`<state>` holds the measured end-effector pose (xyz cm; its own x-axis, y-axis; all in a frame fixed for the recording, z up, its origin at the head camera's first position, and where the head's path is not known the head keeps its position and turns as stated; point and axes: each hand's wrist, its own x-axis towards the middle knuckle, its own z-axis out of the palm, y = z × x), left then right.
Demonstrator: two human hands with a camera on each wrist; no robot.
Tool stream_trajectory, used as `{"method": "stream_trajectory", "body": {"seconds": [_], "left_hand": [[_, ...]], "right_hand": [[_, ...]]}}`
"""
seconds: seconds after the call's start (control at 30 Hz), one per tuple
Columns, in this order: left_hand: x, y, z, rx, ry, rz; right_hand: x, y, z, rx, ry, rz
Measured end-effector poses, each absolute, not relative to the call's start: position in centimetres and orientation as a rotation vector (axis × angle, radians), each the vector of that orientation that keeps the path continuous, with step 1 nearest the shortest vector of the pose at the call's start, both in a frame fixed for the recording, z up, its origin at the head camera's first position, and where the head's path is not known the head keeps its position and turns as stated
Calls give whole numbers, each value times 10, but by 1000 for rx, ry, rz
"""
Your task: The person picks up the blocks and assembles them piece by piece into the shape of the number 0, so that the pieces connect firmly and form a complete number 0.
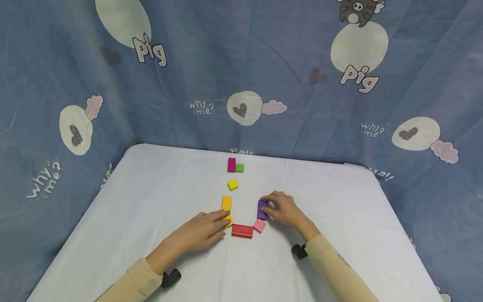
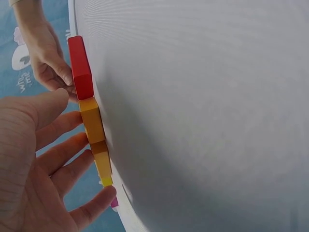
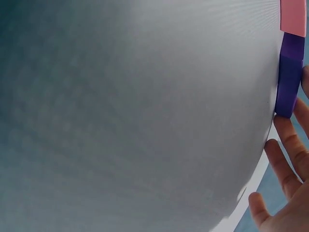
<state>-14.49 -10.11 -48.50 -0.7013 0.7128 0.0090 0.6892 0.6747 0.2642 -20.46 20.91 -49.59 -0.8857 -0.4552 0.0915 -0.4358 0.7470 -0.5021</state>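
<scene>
Right hand (image 1: 282,209) seemingly pinches purple block (image 3: 289,79); left hand (image 1: 198,231) touches orange block (image 2: 92,122).

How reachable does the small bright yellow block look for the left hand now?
Likely yes: the small bright yellow block lies beyond the long orange-yellow block, and bare white cloth leaves the left hand a path alongside.

White table (image 1: 320,184) carries orange blocks (image 1: 226,203) at left hand (image 1: 201,230), purple block (image 1: 260,204) at right hand (image 1: 283,208), red (image 1: 242,230), pink (image 1: 259,225) between, yellow (image 1: 232,185), magenta (image 1: 232,165), green (image 1: 239,168) beyond.

A curtained-off workspace, shown by blue cartoon-print drapes (image 1: 211,54) around a white-covered table (image 1: 362,226).
</scene>
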Motion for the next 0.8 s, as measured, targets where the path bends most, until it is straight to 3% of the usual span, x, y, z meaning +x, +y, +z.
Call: {"method": "stream_trajectory", "body": {"seconds": [0.8], "left_hand": [[-145, -102, -485, 1191, 2793, 386]], "right_hand": [[-201, 211, -491, -729, 2914, -812]]}}
